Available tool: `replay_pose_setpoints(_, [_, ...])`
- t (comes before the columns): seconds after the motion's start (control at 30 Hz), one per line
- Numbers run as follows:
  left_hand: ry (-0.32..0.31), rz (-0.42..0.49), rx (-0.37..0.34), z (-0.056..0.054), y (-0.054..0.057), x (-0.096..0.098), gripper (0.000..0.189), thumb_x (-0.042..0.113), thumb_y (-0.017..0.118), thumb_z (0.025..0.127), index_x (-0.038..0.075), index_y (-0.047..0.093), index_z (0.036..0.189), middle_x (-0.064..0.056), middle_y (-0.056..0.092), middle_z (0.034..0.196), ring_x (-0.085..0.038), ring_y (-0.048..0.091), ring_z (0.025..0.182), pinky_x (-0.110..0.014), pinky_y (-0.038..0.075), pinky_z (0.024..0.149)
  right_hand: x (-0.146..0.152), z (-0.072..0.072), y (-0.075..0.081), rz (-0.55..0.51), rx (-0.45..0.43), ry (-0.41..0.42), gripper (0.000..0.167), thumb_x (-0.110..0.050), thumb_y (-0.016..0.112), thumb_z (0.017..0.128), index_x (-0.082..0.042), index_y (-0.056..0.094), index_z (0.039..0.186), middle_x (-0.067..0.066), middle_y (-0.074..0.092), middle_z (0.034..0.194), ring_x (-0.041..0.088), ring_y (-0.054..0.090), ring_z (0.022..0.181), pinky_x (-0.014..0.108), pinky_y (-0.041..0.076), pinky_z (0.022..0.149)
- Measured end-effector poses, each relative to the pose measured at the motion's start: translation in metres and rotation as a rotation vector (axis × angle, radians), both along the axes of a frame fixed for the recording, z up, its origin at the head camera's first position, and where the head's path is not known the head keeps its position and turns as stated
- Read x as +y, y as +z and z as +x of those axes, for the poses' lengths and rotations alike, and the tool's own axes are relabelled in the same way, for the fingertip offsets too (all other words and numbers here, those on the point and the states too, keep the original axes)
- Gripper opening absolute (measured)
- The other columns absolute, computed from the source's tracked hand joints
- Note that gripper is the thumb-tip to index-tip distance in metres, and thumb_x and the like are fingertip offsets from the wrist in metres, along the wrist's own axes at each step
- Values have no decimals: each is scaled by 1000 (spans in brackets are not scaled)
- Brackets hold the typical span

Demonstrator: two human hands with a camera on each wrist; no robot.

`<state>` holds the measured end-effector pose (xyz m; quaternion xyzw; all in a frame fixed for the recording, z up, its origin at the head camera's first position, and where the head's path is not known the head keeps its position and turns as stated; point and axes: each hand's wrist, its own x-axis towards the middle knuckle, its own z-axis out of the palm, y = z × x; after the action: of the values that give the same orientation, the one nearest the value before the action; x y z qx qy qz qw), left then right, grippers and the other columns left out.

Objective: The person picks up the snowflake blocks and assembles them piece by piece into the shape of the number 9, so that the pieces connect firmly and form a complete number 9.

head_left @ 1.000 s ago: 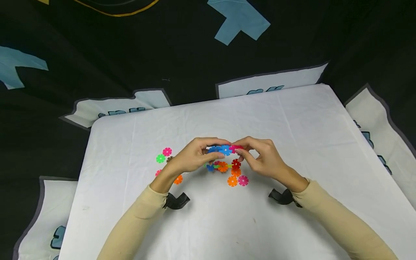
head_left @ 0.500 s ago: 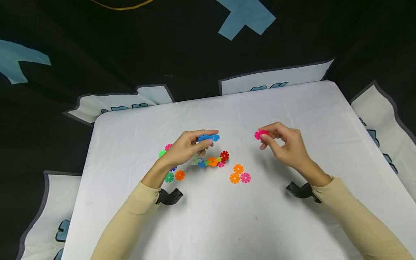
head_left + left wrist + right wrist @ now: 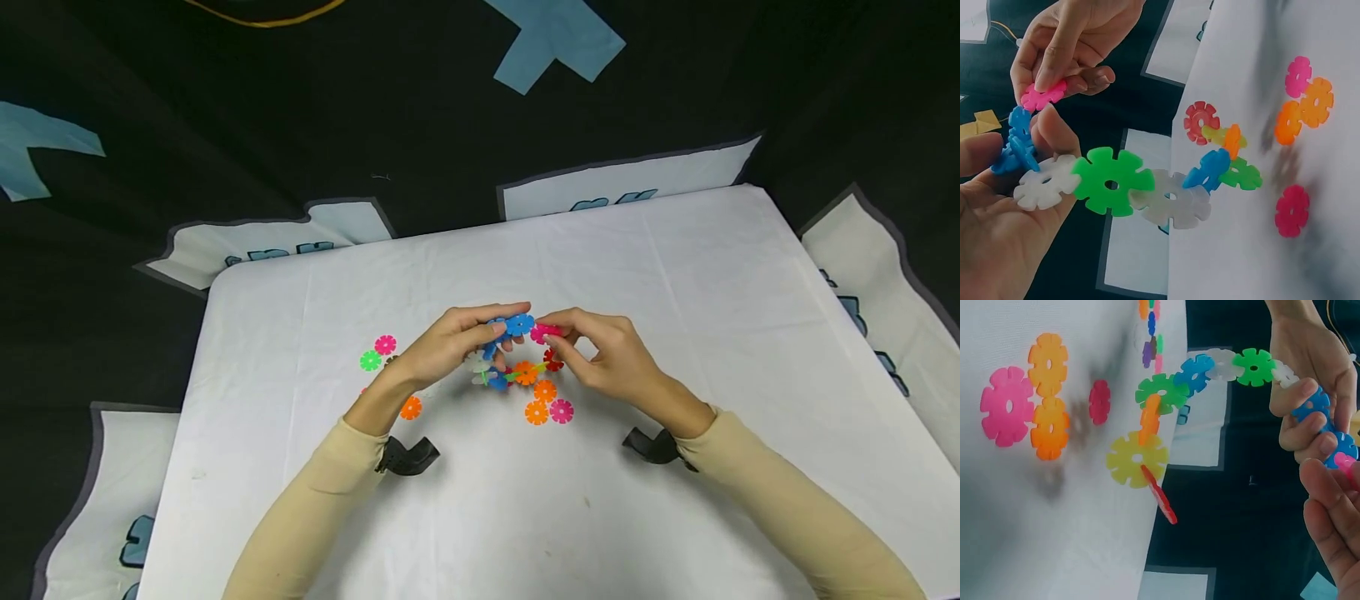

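My left hand (image 3: 450, 346) grips the blue end of a chain of interlocked plastic snowflake discs. From that hand the chain hangs in a curve: a white disc (image 3: 1030, 189), a green disc (image 3: 1093, 181), more white, blue, green and orange pieces, then a yellow disc (image 3: 1121, 461) and a red disc (image 3: 1161, 501) at the far end. Between thumb and fingertips, my right hand (image 3: 603, 350) pinches a pink snowflake disc (image 3: 1044, 97). It sits right at the edge of the end blue disc (image 3: 520, 325). Whether their slots are engaged I cannot tell.
On the white-covered table (image 3: 480, 517), two orange discs (image 3: 536, 412) and a pink disc (image 3: 561, 411) lie together below the chain. Beside my left wrist are several loose discs, among them a green one (image 3: 371, 360). One pinkish-red disc (image 3: 1292, 211) lies beneath the chain.
The pink disc was at the blue end, then moved away to the right in my right hand, and is now back against it. My left hand has kept its hold on the chain.
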<state>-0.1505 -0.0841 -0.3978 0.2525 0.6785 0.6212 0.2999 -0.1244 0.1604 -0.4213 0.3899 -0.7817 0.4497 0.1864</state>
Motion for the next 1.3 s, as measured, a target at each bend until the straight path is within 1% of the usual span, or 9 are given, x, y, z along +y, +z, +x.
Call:
replay_pose_setpoints(0.17, [-23,29,-10,0,0,0,46,13,34,103,-3,40,146,-19,59,110,-16,69,77,-32,55,86,-1,1,1,6,4,-15,31,9,75,76,1,67,106,8,74,90,10,65,62,18,53,60])
replay_pose_setpoints(0.4, [-16,8,8,0,1,1,44,15,36,104,-1,44,145,-19,62,111,-25,65,78,-30,55,82,3,0,4,-1,-14,-48,31,9,75,77,2,67,106,7,74,88,11,66,62,18,54,63])
replay_pose_setpoints(0.57, [-18,-32,90,2,1,2,39,10,51,101,0,51,140,-16,65,106,-36,58,77,-28,52,70,4,-1,3,3,-23,-18,32,9,75,76,1,68,106,6,73,84,10,66,62,17,52,60])
replay_pose_setpoints(0.67, [-37,-60,160,1,-1,3,41,10,58,98,2,54,138,-14,64,106,-34,56,76,-28,50,68,3,-1,2,-1,-16,13,33,10,75,76,1,68,107,6,73,84,11,65,61,17,52,59])
replay_pose_setpoints(0.87, [-40,-75,204,2,-3,1,38,11,61,97,8,59,135,-8,66,116,-25,57,84,-24,50,74,-1,0,0,-25,-9,65,19,-4,69,88,3,67,106,9,73,84,13,66,60,18,54,62])
replay_pose_setpoints(1.03, [-59,-42,159,2,-6,5,37,10,61,96,6,60,133,-9,64,128,-18,64,101,-24,54,88,-5,3,-5,-60,7,48,24,12,73,77,6,67,100,14,74,84,15,67,59,18,55,64])
replay_pose_setpoints(1.1, [-49,-35,149,3,-8,5,37,10,61,96,6,60,133,-9,64,131,-15,65,99,-23,54,87,-7,3,-6,-78,8,37,29,17,73,73,6,67,99,16,74,86,16,67,58,19,56,62])
replay_pose_setpoints(1.2, [-19,-58,166,4,-7,4,37,12,62,96,9,61,133,-7,65,130,-11,54,63,-16,47,65,-10,1,-7,-98,-24,54,30,18,72,75,7,66,101,17,73,88,17,68,57,21,56,61])
replay_pose_setpoints(1.3, [-28,-89,200,5,-7,2,39,14,61,97,9,58,135,-5,62,133,-8,52,70,-17,45,66,-7,0,-8,-68,-96,48,43,13,73,77,7,60,117,15,72,91,15,69,62,22,57,67])
